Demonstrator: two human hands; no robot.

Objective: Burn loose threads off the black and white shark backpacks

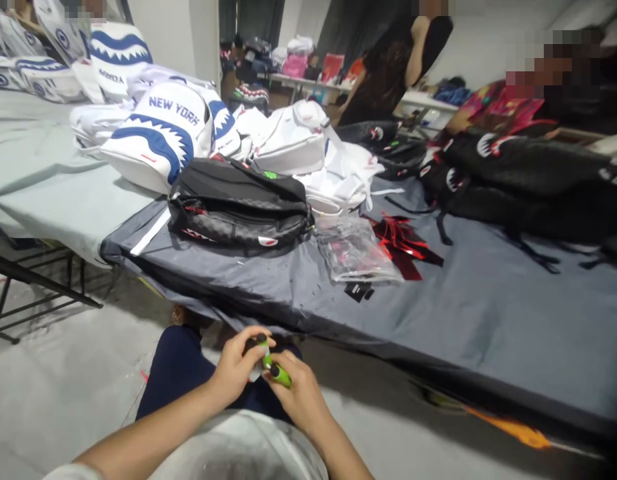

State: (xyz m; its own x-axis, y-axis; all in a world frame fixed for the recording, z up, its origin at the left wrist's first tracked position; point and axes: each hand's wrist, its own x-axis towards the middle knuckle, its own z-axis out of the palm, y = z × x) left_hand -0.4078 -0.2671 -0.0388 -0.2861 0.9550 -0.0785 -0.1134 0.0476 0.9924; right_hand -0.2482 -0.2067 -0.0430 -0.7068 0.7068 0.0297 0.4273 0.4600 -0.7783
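Note:
Above my lap, just in front of the table edge, both hands are close together. My left hand [234,367] is closed round a small green cylinder with a black end [265,353]; its exact kind is unclear. My right hand [299,392] pinches a second green cylinder with a black end [280,375], its tip almost touching the first. A small whitish piece shows below the left fingers, too blurred to name. On the table beyond lies a black backpack [238,207] with its top pocket partly open, apart from both hands.
White backpacks with blue shark-mouth prints [156,140] are piled behind. Clear plastic bags [356,250], red-and-black strips [401,240] and a black tag [358,291] lie on the grey-covered table [488,320]. Black backpacks [533,193] fill the right side. Two people are across the table.

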